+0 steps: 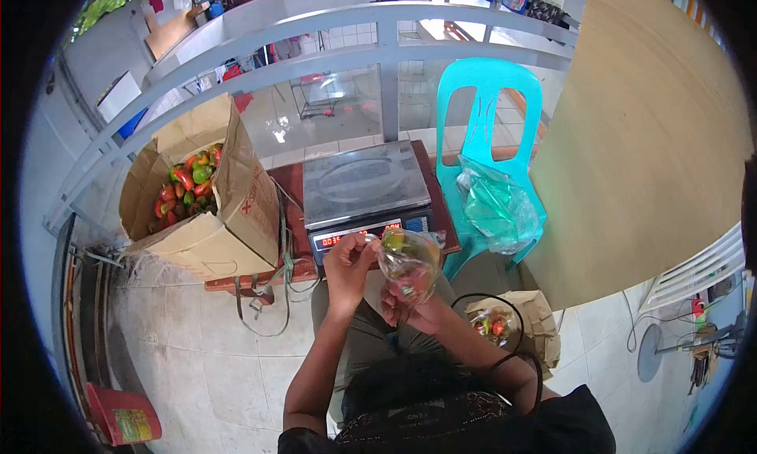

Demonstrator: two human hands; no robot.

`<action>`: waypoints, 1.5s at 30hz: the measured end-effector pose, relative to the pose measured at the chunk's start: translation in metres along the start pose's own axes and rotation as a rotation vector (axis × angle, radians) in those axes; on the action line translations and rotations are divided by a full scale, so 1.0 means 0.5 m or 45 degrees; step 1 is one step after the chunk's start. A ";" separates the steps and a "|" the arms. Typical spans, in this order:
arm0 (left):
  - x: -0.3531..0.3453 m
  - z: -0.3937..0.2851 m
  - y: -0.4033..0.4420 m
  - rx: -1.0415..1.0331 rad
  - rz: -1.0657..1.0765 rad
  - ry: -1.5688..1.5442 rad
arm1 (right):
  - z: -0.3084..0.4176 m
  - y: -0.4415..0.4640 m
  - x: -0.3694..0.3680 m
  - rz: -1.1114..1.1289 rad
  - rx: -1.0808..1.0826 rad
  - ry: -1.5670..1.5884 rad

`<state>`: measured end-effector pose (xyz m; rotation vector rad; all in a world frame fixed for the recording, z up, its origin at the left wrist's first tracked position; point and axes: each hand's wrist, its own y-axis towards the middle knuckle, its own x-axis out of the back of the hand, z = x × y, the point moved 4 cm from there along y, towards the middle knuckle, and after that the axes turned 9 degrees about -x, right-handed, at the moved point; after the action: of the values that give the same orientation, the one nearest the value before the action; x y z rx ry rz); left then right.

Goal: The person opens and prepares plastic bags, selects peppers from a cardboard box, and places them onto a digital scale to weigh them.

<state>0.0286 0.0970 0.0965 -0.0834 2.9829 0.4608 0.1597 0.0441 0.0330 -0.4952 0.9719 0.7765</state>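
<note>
A see-through plastic bag of red and green peppers (408,269) hangs tilted in front of me, over my lap. My left hand (348,269) pinches the bag's edge at its upper left, thumb and fingertips together. From below, my right hand (414,308) grips the bag, its fingers partly hidden behind the plastic. Just beyond both hands stands a digital scale (367,182) with a flat metal platform and a lit red display, which my left fingers and the bag partly cover.
The scale rests on a low dark-red table (426,162). Left of it stands an open cardboard box (244,209) of peppers. A turquoise chair (489,75) on the right holds plastic bags (497,205). A smaller box (540,328) with bagged peppers sits on the floor by my right arm.
</note>
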 end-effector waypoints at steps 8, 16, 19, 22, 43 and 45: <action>-0.007 -0.033 -0.027 -0.263 0.173 0.521 | 0.089 -0.103 -0.060 -0.693 0.062 -0.947; -0.061 -0.146 -0.069 -0.277 0.830 0.446 | 0.237 -0.109 -0.153 -0.413 0.569 -2.072; -0.075 -0.176 -0.058 -0.383 0.753 0.228 | 0.249 -0.066 -0.089 -0.105 0.437 -1.649; -0.074 -0.155 -0.023 -0.395 0.526 0.136 | 0.231 -0.033 -0.070 -0.217 0.321 -1.141; -0.020 -0.047 -0.071 0.022 0.390 0.100 | 0.238 -0.018 -0.104 -0.249 0.535 -1.978; -0.036 -0.105 -0.058 -0.054 0.449 0.118 | 0.240 -0.001 -0.069 -0.089 0.278 -1.512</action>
<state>0.0426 0.0539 0.1397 0.4355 3.0844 0.5706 0.2136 0.1138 0.1216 0.1591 -0.0770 0.7211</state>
